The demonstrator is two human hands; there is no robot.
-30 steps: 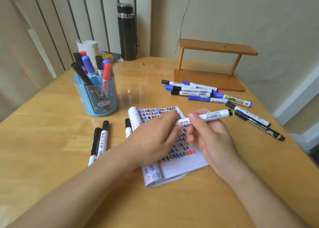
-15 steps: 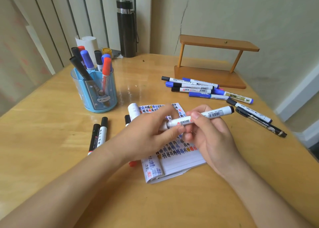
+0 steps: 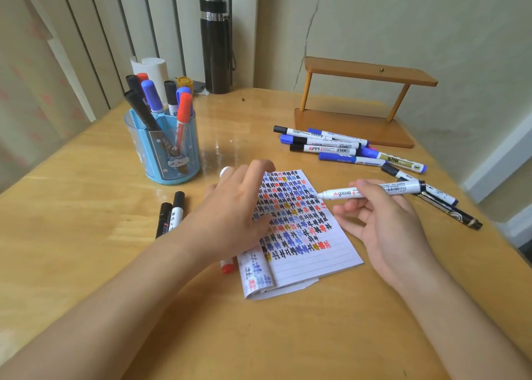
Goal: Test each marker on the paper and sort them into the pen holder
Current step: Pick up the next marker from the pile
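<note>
Spanning the frame: wooden table (image 3: 86, 235), with a wooden rack (image 3: 371, 73) at the far right. A blue pen holder (image 3: 164, 149) at far left holds several capped markers, upright or leaning. Lined paper (image 3: 311, 253) lies at centre, mostly covered in coloured test marks. Left hand (image 3: 230, 215) rests palm down on the paper's left part, fingers relaxed and slightly spread; its underside is hidden. Right hand (image 3: 385, 224) pinches an uncapped white marker (image 3: 371, 191) between thumb and fingers. The tip points left at the paper's upper right edge, possibly touching. Loose markers (image 3: 331, 146) lie near the rack.
</note>
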